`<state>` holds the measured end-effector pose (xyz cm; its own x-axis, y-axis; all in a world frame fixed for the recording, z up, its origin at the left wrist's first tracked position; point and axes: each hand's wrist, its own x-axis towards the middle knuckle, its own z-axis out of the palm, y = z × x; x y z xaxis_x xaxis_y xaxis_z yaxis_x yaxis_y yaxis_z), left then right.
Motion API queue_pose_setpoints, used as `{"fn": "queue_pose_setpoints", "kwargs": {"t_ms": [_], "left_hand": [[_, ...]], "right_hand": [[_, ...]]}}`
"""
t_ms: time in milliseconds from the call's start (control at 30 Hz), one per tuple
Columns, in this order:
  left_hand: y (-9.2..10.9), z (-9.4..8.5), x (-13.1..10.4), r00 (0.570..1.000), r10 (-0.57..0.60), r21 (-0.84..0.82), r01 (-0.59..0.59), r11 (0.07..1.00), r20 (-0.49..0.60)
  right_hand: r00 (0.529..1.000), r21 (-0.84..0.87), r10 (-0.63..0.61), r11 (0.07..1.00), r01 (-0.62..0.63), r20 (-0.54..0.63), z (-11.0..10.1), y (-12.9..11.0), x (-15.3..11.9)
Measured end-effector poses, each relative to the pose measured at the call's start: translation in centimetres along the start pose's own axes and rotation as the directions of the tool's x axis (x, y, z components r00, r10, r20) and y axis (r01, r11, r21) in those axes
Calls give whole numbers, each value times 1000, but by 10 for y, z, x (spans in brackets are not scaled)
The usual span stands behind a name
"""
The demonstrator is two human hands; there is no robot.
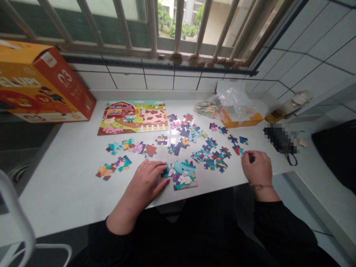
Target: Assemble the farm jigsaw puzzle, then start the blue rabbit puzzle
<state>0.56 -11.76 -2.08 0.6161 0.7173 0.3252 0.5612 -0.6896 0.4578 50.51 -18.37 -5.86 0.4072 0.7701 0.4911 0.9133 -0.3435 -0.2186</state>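
Note:
On the white counter near its front edge lies a joined puzzle section (185, 176) with white rabbits and a blue whale. My left hand (150, 178) is at its left side, thumb and fingers around a small puzzle piece (166, 171) that touches the section. Further right, my right hand (257, 167) is curled with its fingers pinched round a dark piece (251, 158), beside a red and teal piece (238, 150). Several loose dark blue pieces (210, 163) spread between the hands and behind them. More pieces (105, 171) lie to the left.
A farm picture puzzle (133, 117) lies at the back. An orange box (44, 85) stands at the far left. Behind right are a bagged set of pieces (210, 106), a yellow tray (243, 120), a bottle (289, 107) and a black pouch (279, 139).

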Motion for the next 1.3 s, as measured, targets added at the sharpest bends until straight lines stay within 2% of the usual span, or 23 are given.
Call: {"fn": "queue_pose_setpoints", "kwargs": {"t_ms": [333,1033,1200,1300], "left_hand": [[0,2,-1,1000,17,15,-17,1000,-24],[1,-1,1,1000,-2,17,2,1000,10],[1,0,0,1000,-3,19,3,1000,5],[0,0,0,1000,0,17,0,1000,7]], "right_hand": [[1000,-19,-17,1000,17,-1,2,4,0],[1000,2,9,1000,-9,0,0,-2,-1],[990,-2,-50,999,50,-131,-10,-10,-1],[977,11,-152,988,155,-149,-20,-22,-7]]}}
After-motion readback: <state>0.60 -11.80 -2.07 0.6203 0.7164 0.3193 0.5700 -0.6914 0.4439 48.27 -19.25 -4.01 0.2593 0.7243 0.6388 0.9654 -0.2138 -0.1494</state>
